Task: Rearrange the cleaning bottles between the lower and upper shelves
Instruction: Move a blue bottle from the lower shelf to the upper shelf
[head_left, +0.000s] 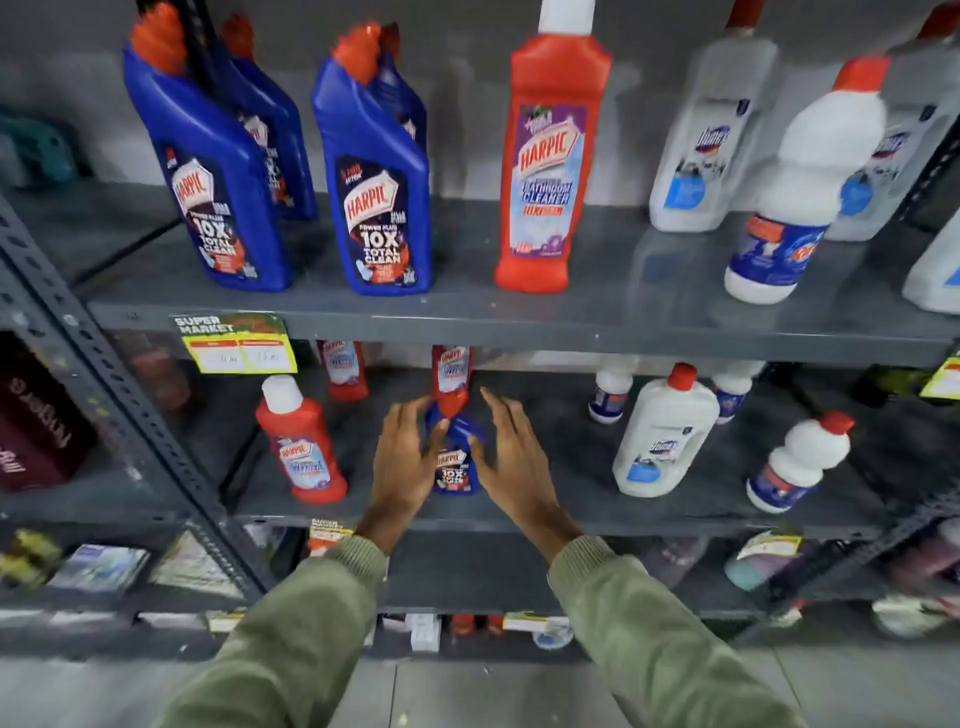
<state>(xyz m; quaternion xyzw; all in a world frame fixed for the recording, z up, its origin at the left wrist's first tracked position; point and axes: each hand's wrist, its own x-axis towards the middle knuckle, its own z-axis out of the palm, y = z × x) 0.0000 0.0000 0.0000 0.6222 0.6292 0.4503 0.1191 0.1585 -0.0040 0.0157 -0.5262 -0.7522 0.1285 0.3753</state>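
Two green-sleeved arms reach to the lower shelf (649, 512), where the left hand (402, 457) and right hand (511, 457) flank a small blue bottle (456, 465) — fingers spread wide, thumbs touching its sides, grip not closed. Its red cap hides the base of a red bottle (453, 371) behind. On the upper shelf (519, 314) stand more blue, red and white bottles — several cut off at the top.

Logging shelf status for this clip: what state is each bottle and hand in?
Blue bottle, lower shelf: upright, between both hands.
Left hand: open, thumb touching the bottle.
Right hand: open, beside it.
Red bottle, lower shelf: upright, capped.
Red bottle, upper shelf: upright, capped.
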